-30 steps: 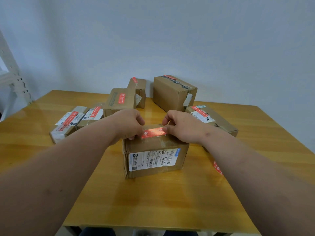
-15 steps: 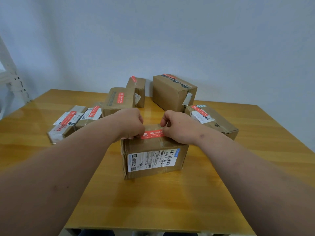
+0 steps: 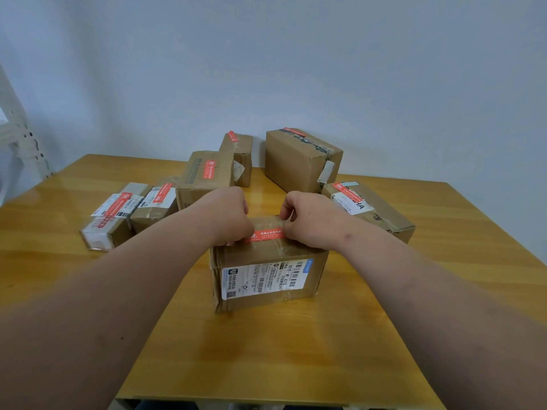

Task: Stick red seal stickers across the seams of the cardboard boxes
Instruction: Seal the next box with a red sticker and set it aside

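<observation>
Cardboard box point(image 3: 266, 279) nearest on table point(image 3: 266, 350), white barcode label point(image 3: 263, 279) on front, print too small to read. Red sticker point(image 3: 266, 235) lies across top seam; left hand point(image 3: 228, 216) and right hand point(image 3: 307, 218) curled, pinching its ends. Sealed boxes point(image 3: 302, 159) behind.

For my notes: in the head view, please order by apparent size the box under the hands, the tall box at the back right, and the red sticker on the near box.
1. near box, though nearness enlarges it
2. tall box
3. red sticker
</observation>
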Available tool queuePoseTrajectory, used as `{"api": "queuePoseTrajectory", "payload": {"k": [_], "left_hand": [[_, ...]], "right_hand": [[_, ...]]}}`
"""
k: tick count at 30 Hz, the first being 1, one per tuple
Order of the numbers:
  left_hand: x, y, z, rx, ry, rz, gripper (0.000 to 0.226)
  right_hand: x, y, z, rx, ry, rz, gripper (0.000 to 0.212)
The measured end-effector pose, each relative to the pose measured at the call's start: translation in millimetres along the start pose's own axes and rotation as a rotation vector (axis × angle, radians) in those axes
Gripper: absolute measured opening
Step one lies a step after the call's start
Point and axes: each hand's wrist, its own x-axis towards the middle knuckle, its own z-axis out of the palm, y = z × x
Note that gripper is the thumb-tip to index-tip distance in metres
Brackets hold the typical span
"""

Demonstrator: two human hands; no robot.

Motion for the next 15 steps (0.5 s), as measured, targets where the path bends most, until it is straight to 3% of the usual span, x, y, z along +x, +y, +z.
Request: {"api": "queuePoseTrajectory", "payload": {"k": [6,9,15], "left_hand": [[-1.4,-10.5,4.6,0.046,0.068,-0.013,0.042],[-1.2,-20.2,5.8,-0.050,0.059,-0.056,0.056],[0.3,-32.2,13.9,-0.280,0.012,-0.096,0.049]], "right_hand": [[0.6,3.2,-2.9,-0.035,-0.010,0.052,0.017],[2.2,9.2,-4.2,-0.070,0.012,0.153,0.036],[-4.9,14.6,-0.6,0.301,-0.048,0.258,0.050]]}}
